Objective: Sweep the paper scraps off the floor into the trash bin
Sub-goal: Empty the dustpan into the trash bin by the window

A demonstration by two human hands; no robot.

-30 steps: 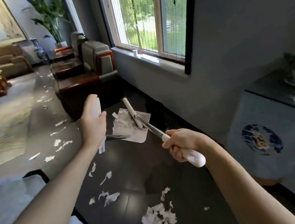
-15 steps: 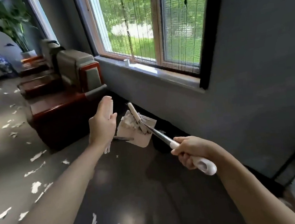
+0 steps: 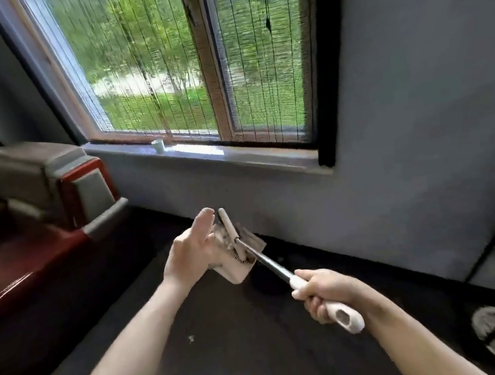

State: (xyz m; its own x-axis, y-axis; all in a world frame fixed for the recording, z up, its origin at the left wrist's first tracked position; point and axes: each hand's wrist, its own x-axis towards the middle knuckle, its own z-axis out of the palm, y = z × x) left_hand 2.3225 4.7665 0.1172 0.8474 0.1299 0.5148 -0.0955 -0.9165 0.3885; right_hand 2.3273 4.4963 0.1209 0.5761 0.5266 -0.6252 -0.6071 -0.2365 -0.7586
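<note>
Here, a cream dustpan (image 3: 234,270) heaped with blurred scraps (image 3: 253,239), right hand (image 3: 322,289) curled round its handle (image 3: 347,320), left hand (image 3: 189,252) grip unclear.

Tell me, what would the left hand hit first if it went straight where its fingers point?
Probably the grey wall below the window sill; the left hand points past the dustpan beside it. Depth is unclear.

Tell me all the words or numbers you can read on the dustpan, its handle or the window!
No words, numbers or signs can be read anywhere.
The white plastic handle in the right hand: plain, no label showing.
The beige plastic dustpan: blurred, no print to make out.
The small white cup on the grey windowsill: too small to tell.
</note>
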